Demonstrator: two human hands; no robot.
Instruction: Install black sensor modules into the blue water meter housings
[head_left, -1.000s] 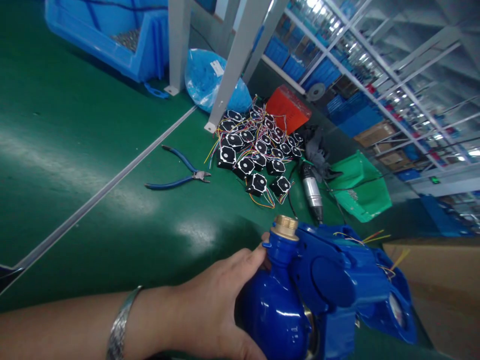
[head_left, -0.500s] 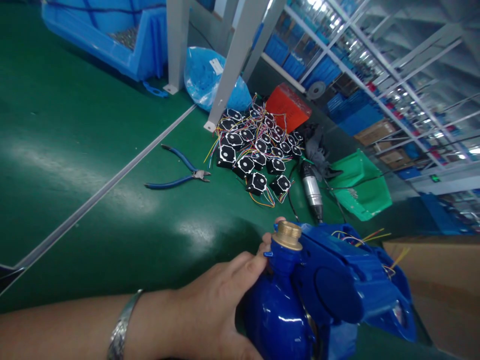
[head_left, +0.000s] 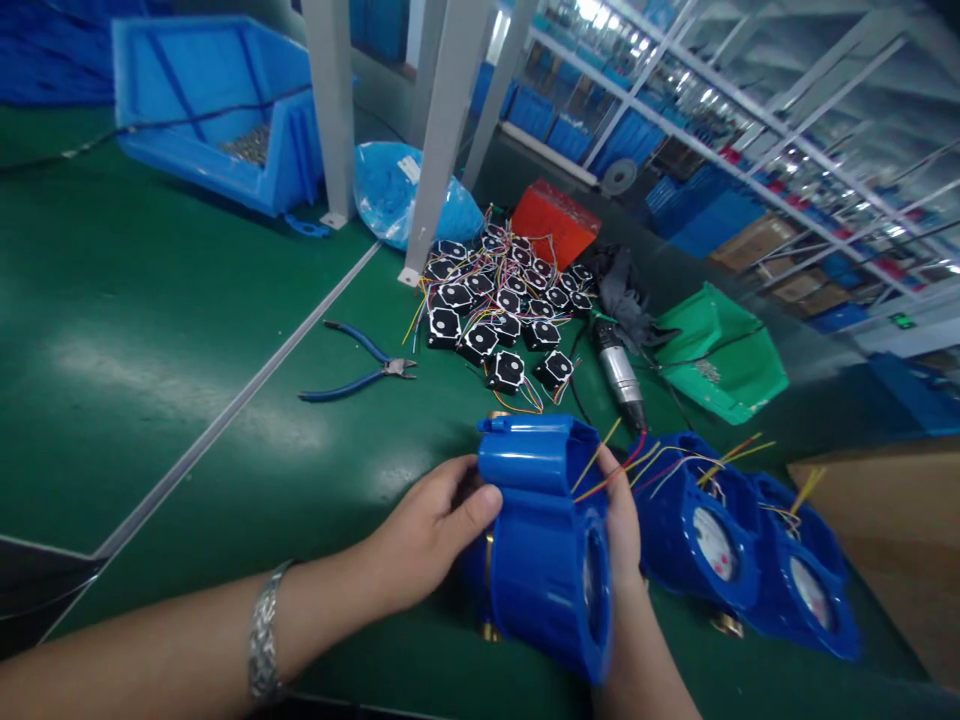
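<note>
A blue water meter (head_left: 544,545) with loose coloured wires stands on the green table (head_left: 150,330) near the front edge. My left hand (head_left: 427,525) grips its left side, thumb on the blue housing. On the meter's right side my right hand (head_left: 622,510) is closed around it, fingers up by the wires. Two more blue meters (head_left: 742,545) with white dials lie just to the right, touching each other.
Blue-handled pliers (head_left: 360,365) lie left of a heap of several small black modules with coloured wires (head_left: 502,300). An electric screwdriver (head_left: 619,375), a green bag (head_left: 720,350), a red box (head_left: 555,220), a blue plastic bag (head_left: 390,190) and a blue bin (head_left: 217,110) stand beyond. A cardboard box (head_left: 885,540) sits far right.
The meter has been turned from lying with its brass fitting up to standing on its side. My right hand has come into view and taken hold of it. The view has shifted.
</note>
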